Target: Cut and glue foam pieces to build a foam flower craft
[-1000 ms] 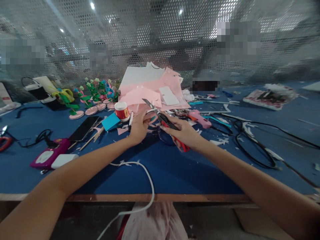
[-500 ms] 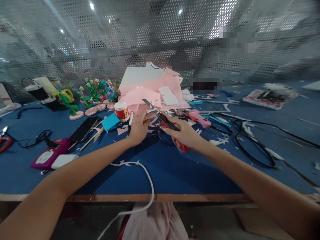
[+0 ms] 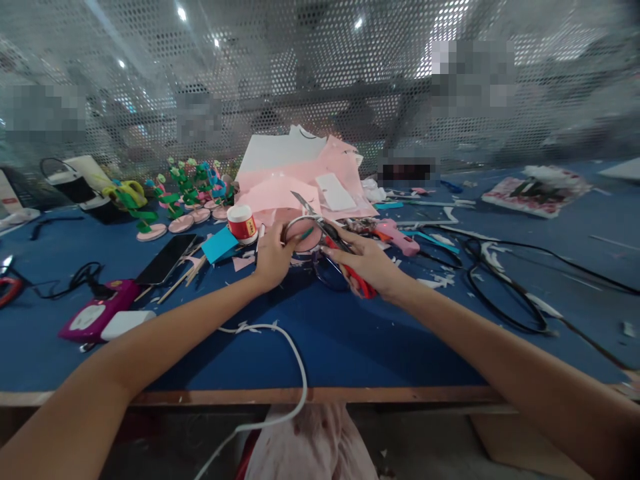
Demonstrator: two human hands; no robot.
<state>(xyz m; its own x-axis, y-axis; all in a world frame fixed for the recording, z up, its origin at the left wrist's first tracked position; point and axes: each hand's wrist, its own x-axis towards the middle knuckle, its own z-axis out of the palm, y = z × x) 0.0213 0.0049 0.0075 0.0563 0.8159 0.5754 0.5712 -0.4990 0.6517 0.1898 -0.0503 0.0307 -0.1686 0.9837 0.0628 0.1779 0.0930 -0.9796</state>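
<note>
My left hand point(image 3: 273, 259) pinches the left edge of a round pink disc point(image 3: 299, 228) with a pale rim and a small dark green mark on its face. In my right hand point(image 3: 374, 265) is a pair of scissors point(image 3: 327, 231) with red and black handles; the blades point up and left over the disc's upper right edge. Some of the handles are hidden by my fingers. Close to my left hand stand a red and white tub point(image 3: 242, 225) and a blue paper piece point(image 3: 219, 246). Several paper scraps lie under both hands.
Pink sheets point(image 3: 280, 193) are piled behind my hands. Several green craft plants point(image 3: 190, 190) on pink discs stand at the left, behind a black phone point(image 3: 166, 259) and a purple power strip point(image 3: 97, 310). A pink glue gun point(image 3: 403, 240) and black cables lie right.
The pink disc has turned to show its round face beside the scissors. The scissors have shifted slightly, and their blades look more spread. My left hand has moved a little left.
</note>
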